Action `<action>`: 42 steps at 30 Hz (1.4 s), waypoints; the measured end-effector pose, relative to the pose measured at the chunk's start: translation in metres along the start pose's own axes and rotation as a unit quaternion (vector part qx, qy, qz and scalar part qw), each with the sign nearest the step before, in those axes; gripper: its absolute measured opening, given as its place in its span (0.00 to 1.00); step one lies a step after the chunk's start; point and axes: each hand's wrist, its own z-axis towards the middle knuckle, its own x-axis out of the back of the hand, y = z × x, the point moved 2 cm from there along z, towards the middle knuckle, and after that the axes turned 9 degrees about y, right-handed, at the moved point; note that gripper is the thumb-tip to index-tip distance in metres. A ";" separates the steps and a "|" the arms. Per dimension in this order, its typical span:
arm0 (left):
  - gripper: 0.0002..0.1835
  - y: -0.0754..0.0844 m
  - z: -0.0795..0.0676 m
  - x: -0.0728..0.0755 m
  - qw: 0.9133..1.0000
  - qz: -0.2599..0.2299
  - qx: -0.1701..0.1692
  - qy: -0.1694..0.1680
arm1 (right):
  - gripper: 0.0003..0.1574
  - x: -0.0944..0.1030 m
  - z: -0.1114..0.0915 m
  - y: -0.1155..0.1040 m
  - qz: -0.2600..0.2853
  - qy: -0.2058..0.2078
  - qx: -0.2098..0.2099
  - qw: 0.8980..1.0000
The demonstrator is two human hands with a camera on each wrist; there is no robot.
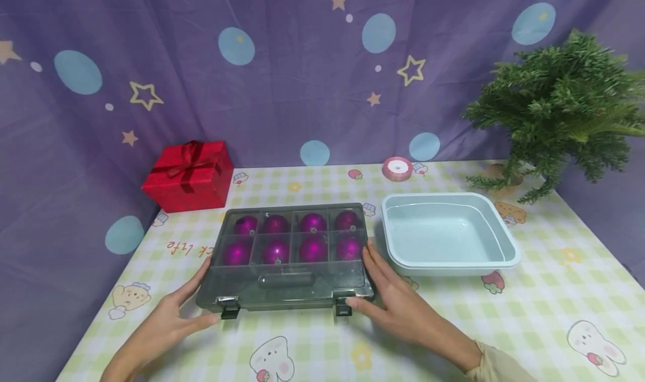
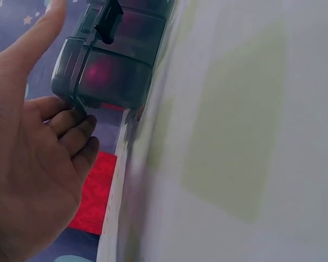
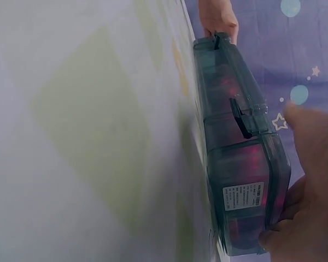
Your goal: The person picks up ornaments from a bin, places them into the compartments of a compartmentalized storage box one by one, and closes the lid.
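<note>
A clear grey-green plastic case (image 1: 287, 288) with a closed lid lies on the table. Purple ball ornaments (image 1: 313, 249) fill its compartments, one in each. Along its front edge, a left latch (image 1: 230, 309) and a right latch (image 1: 344, 306) stick outward. My left hand (image 1: 168, 326) is at the case's left side, fingertips against it and thumb near the left latch. On the opposite side my right hand (image 1: 403, 309) lays its fingers along the case wall, its thumb by the right latch. In the right wrist view a white label (image 3: 243, 196) shows on the case wall.
A pale blue basin (image 1: 450, 271) stands right of the case. Behind are a red gift box (image 1: 188, 177) with a bow at left, a pink ribbon roll (image 1: 397, 169), and a small artificial fir tree (image 1: 559, 105) at right. A checked cloth (image 1: 312, 348) covers the table.
</note>
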 end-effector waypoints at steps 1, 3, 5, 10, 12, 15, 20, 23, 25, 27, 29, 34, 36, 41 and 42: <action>0.58 0.000 0.000 0.000 1.000 0.005 -0.005 0.004 | 0.66 0.000 0.000 0.000 -0.004 -0.001 -0.002 1.000; 0.63 0.001 0.000 -0.002 1.000 0.012 -0.008 0.008 | 0.72 -0.001 -0.001 -0.001 -0.007 -0.003 -0.004 1.000; 0.67 0.002 0.000 -0.003 1.000 0.022 -0.007 0.010 | 0.79 -0.003 -0.001 -0.001 -0.012 -0.004 0.000 1.000; 0.71 0.006 0.000 -0.004 0.997 0.076 -0.008 0.010 | 0.84 -0.007 -0.001 -0.002 -0.031 0.000 0.015 0.999; 0.72 0.007 -0.001 -0.004 0.995 0.093 -0.013 0.013 | 0.84 -0.008 -0.001 -0.002 -0.041 0.006 0.018 0.999; 0.74 0.009 0.000 -0.006 0.993 0.113 -0.024 0.024 | 0.83 -0.010 -0.001 -0.002 -0.061 0.024 0.022 0.998; 0.73 0.011 0.001 -0.007 0.989 0.132 -0.043 0.040 | 0.84 -0.011 -0.001 -0.003 -0.089 0.041 0.031 0.995; 0.69 0.012 0.002 -0.006 0.989 0.134 -0.051 0.047 | 0.85 -0.011 -0.001 -0.004 -0.100 0.042 0.037 0.993; 0.67 0.012 0.002 -0.005 0.989 0.133 -0.052 0.047 | 0.86 -0.011 -0.001 -0.004 -0.113 0.044 0.045 0.992; 0.64 0.012 0.002 -0.004 0.990 0.127 -0.047 0.044 | 0.85 -0.011 0.000 -0.004 -0.123 0.046 0.053 0.990; 0.62 0.011 0.002 -0.004 0.991 0.124 -0.039 0.039 | 0.84 -0.011 0.000 -0.004 -0.131 0.048 0.061 0.988; 0.60 0.010 0.002 -0.005 0.991 0.125 -0.022 0.031 | 0.83 -0.010 -0.001 -0.003 -0.134 0.042 0.072 0.987; 0.60 0.009 0.003 -0.005 0.991 0.129 -0.018 0.030 | 0.83 -0.009 -0.001 -0.003 -0.132 0.039 0.075 0.988; 0.59 0.009 0.002 -0.005 0.990 0.137 -0.018 0.032 | 0.73 -0.007 0.000 -0.003 -0.113 0.053 0.082 0.989; 0.59 0.009 0.002 -0.005 0.990 0.137 -0.020 0.032 | 0.70 -0.007 0.000 -0.003 -0.111 0.059 0.084 0.989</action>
